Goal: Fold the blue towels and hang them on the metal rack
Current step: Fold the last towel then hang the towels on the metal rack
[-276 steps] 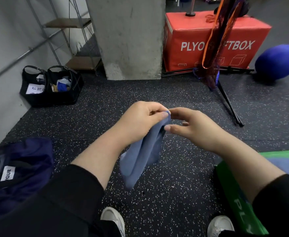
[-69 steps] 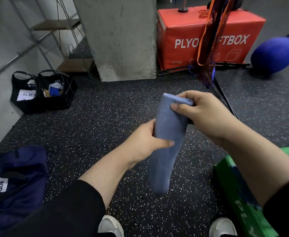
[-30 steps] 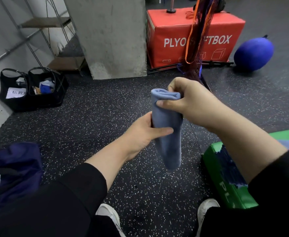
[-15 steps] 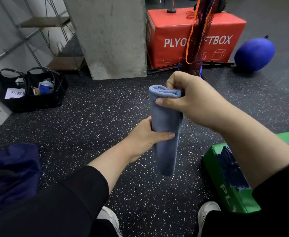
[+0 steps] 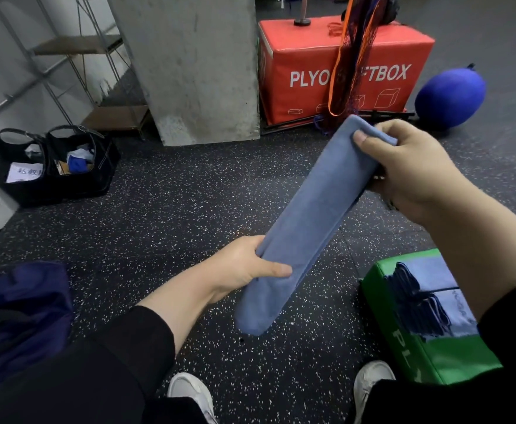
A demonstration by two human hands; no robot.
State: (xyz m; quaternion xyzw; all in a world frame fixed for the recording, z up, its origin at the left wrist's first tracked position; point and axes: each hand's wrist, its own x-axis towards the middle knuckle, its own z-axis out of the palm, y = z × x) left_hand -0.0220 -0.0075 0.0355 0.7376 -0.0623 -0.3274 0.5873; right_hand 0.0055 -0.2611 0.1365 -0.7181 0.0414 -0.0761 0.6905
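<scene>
Towel point(image 5: 308, 215), soft blue terry folded into a long narrow strip, held tilted in the air above speckled black rubber floor point(image 5: 165, 209). Right hand point(image 5: 409, 166) pinching upper end, thumb on top; left hand point(image 5: 244, 267) gripping near lower end, fingers wrapped round. More folded towels point(image 5: 428, 301) stacked on green padded box point(image 5: 434, 356) at right. Beyond: grey concrete pillar point(image 5: 195, 65), red padded box point(image 5: 342, 68) behind hanging mesh net point(image 5: 351, 56), blue ball point(image 5: 449, 97), black bags point(image 5: 55, 166), wire shelf rack point(image 5: 76, 65).
</scene>
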